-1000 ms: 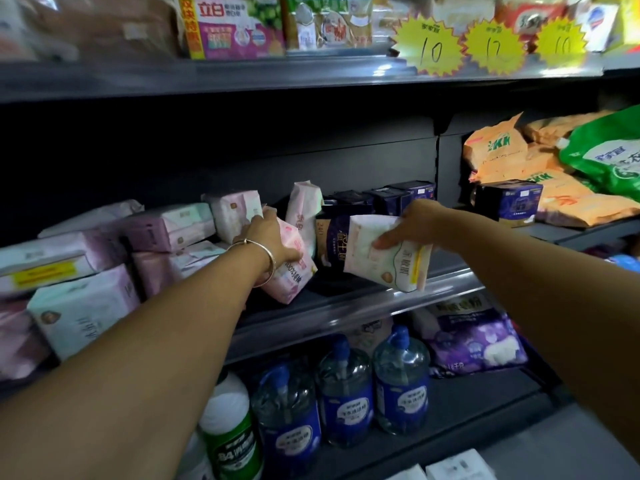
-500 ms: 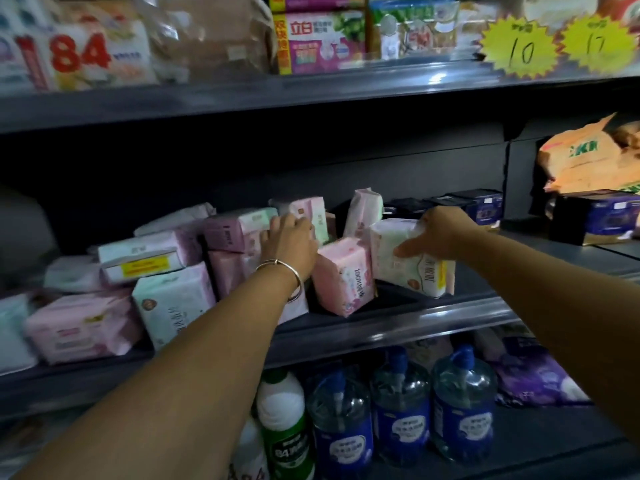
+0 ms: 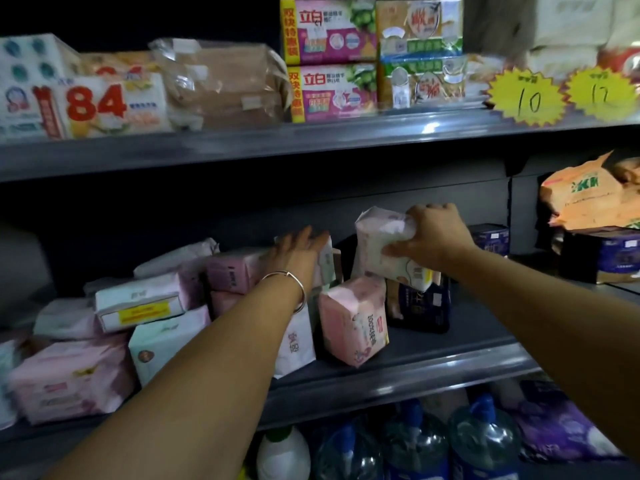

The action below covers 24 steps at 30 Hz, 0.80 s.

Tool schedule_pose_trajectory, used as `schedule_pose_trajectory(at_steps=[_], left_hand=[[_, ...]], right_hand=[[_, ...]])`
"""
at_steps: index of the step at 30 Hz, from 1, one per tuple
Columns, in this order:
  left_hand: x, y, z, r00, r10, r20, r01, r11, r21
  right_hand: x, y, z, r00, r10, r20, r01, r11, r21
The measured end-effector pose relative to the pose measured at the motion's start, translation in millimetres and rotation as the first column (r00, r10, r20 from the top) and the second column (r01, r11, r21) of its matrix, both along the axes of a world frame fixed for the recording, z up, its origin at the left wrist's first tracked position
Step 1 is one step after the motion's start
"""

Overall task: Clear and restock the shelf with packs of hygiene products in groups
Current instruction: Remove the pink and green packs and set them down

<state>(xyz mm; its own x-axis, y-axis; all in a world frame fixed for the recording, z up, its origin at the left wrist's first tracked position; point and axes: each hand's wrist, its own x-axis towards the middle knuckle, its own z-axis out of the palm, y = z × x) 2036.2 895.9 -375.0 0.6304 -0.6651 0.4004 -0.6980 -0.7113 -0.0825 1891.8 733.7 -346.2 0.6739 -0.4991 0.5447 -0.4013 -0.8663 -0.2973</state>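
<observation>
On the middle shelf (image 3: pixel 433 362) I saw stacked packs (image 3: pixel 138 306) piled at the left and an upright pack (image 3: pixel 353 320) near the front edge, with a dark box (image 3: pixel 420 308) just behind it to the right. Water bottles (image 3: pixel 481 441) stood on the shelf below, and soap boxes (image 3: pixel 329 60) sat on the shelf above.

I count three blue-capped water jugs (image 3: pixel 415 448), two yellow price stars (image 3: pixel 528 97), two hands (image 3: pixel 434 233) and one bracelet (image 3: pixel 291 287).
</observation>
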Motion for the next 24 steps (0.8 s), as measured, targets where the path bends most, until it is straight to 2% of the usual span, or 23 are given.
schedule_pose_trajectory(at_steps=[5,8,12,16,20,22,24], left_hand=[[15,-19,1,0.992,0.045,0.12,-0.077,0.959,0.273],[19,-29,3,0.975,0.083,0.206,-0.15,0.929,0.337],[24,-38,-1,0.939,0.018,0.343,-0.153,0.916,0.372],[23,-40,6,0.908,-0.027,0.418,-0.141,0.92,0.365],[9,-31,26,0.918,-0.032,0.396,-0.076,0.964,0.253],[2,-21,38,0.838,-0.093,0.537,0.012,0.988,0.152],[-9,-7,47,0.813,-0.074,0.578,0.01,0.994,0.113]], right_hand=[[23,-9,-7,0.998,0.041,-0.047,-0.043,0.999,-0.024],[35,-15,-11,0.995,0.072,-0.075,-0.074,0.997,-0.025],[40,-16,-9,0.985,0.119,-0.126,-0.115,0.993,0.039],[41,-15,-11,0.98,0.155,-0.122,-0.145,0.985,0.091],[39,-14,-10,0.993,0.117,-0.03,-0.114,0.991,0.062],[32,-12,-6,0.996,0.088,0.027,-0.089,0.995,0.039],[21,-9,-1,0.994,0.072,0.081,-0.076,0.996,0.046]])
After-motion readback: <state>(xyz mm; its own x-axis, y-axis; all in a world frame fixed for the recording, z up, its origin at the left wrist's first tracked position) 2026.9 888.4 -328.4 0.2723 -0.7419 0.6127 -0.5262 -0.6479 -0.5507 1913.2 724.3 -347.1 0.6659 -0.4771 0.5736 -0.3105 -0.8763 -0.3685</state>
